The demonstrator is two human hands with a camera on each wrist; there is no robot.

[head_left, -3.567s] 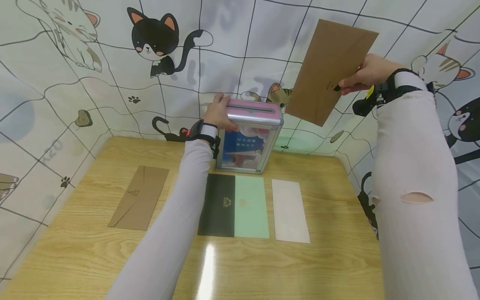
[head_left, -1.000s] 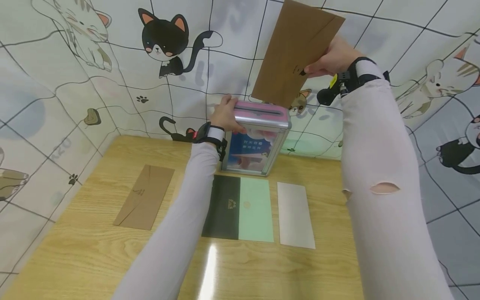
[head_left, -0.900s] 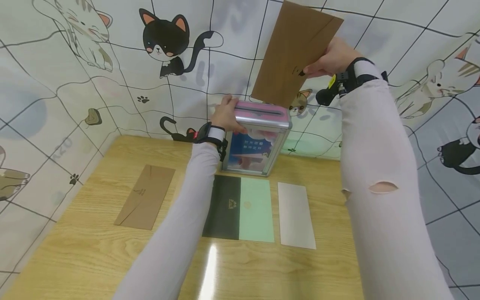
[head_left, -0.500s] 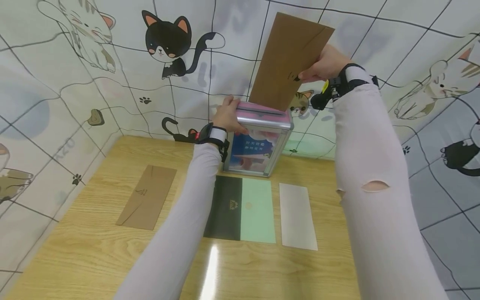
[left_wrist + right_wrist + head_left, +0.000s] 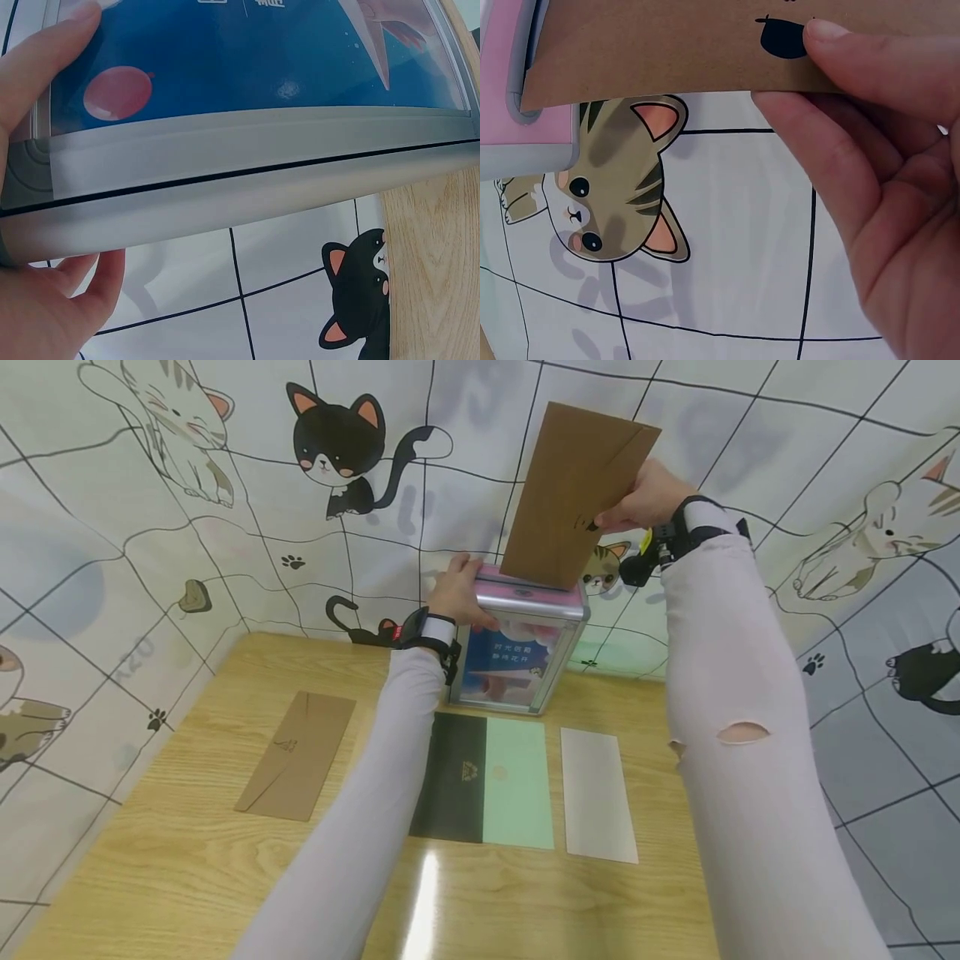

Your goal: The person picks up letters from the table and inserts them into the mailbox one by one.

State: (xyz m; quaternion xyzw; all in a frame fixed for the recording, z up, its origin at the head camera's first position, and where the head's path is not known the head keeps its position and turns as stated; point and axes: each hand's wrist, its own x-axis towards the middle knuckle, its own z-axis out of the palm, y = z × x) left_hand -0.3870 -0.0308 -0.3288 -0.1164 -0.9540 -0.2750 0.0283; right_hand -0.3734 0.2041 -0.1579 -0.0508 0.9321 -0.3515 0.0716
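My left hand grips the upper left side of a silver-framed box with a pink slotted top, thumb on the front panel and fingers round behind. In the left wrist view the thumb lies over the blue picture panel. My right hand pinches a brown paper envelope by its right edge, thumb in front beside a small black printed mark. The envelope stands tilted above the box, its lower edge right at the slot in the top.
On the wooden table lie another brown envelope at left, a black envelope and a mint green one side by side, and a white one at right. A cat-printed cloth stands behind the box.
My right hand has brought the brown envelope left and then down, from right of the box to its slot. My left hand keeps its grip on the box. The view has shifted slightly.
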